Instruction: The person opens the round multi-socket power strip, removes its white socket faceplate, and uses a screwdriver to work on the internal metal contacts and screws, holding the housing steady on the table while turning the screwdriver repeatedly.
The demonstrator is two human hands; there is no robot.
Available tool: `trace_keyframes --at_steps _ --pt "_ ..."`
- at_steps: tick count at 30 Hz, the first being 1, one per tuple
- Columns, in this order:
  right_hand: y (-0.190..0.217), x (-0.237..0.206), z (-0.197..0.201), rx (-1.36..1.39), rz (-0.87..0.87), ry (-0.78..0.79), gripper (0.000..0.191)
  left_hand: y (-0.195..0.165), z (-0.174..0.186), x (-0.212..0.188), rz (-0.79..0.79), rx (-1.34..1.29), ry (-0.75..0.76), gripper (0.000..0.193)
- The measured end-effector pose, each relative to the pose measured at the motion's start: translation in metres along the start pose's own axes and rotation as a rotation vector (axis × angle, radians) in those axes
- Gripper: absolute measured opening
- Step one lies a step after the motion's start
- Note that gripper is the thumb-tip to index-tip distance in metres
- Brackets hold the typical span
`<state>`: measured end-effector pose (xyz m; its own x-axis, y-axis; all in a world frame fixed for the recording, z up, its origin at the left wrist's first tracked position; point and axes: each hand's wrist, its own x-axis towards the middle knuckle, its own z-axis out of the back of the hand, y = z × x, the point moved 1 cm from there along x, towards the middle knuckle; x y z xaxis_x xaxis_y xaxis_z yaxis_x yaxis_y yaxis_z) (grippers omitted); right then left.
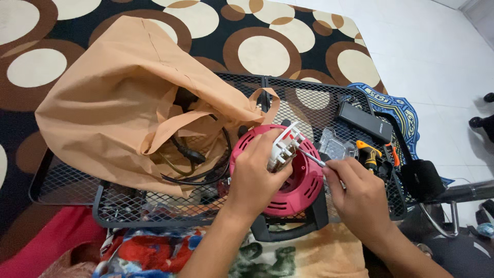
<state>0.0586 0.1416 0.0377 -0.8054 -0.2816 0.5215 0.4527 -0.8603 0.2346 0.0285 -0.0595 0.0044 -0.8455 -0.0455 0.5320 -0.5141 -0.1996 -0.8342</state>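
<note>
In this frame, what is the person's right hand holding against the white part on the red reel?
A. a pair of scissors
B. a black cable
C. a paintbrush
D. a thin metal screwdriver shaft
D: the right hand grips a thin screwdriver whose metal tip meets the white socket block, which the left hand steadies on the red cable reel.

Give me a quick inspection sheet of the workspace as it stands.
Surface: black wire mesh tray on a circle-patterned rug.
Job's things: red cable reel; white socket piece; screwdriver.
Clutter: tan cloth bag; black box; clear plastic case; orange-handled tool.
Grippers: left hand holds the socket piece; right hand holds the screwdriver.
Cables: black cord spilling from the bag.
Surroundings: white tiled floor.
</note>
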Motion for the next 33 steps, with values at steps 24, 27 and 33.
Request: trace_keyframes --at_steps 24,27,33 --pt "-0.065 0.005 -0.014 0.847 -0.867 0.635 0.041 0.001 -0.001 -0.005 -0.099 0.015 0.009 0.055" --pt "-0.058 0.005 -0.018 0.598 -0.659 0.513 0.033 0.002 -0.001 -0.002 -0.053 0.026 0.025 0.054" --pt "-0.017 0.006 -0.01 -0.114 0.063 0.093 0.016 0.0 0.0 -0.003 -0.045 0.049 -0.013 0.054"
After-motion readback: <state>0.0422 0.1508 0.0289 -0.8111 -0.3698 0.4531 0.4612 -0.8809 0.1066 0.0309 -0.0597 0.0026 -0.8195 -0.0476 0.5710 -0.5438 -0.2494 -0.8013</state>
